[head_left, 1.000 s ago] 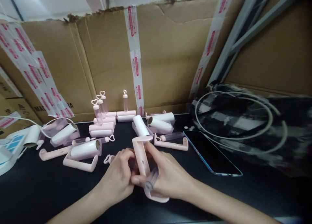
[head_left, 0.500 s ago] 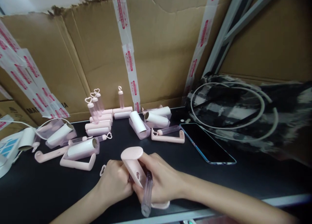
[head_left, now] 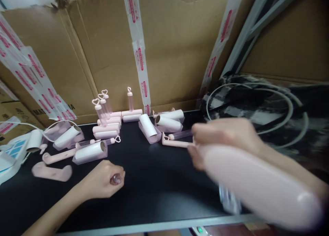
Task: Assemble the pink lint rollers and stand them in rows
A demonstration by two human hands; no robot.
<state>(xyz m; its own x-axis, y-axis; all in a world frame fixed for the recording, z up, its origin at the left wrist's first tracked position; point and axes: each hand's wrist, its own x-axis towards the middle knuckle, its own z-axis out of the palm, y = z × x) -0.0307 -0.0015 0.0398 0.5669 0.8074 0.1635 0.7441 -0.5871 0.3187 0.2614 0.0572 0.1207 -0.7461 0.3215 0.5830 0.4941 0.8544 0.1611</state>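
My left hand (head_left: 101, 179) is closed above the black table, and the round end of a clear tube (head_left: 116, 179) shows in its curled fingers. My right hand (head_left: 226, 136), smeared by motion, is raised at the right with fingers bent. It grips a long pale pink curved bracket (head_left: 257, 184), which looms close to the camera across the wrist. Below that bracket a clear tube (head_left: 229, 199) sticks down; how it is held is hidden. Behind my right fingertips lie another pink bracket (head_left: 177, 144) and a clear tube (head_left: 181, 135). A blurred pink bracket (head_left: 51, 172) is left of my left hand.
White rollers in clear pink cases, such as one roller (head_left: 89, 152), lie about the black table (head_left: 151, 174). Several assembled rollers (head_left: 106, 129) with heart-topped tubes stand at the back. A cardboard wall (head_left: 174, 58) closes the rear. Coiled white cable (head_left: 289, 109) lies right.
My hands have moved apart: the right one went up and right with the pink bracket, the left one slightly left. The loose bracket at left has shifted left. My right arm now hides the phone.
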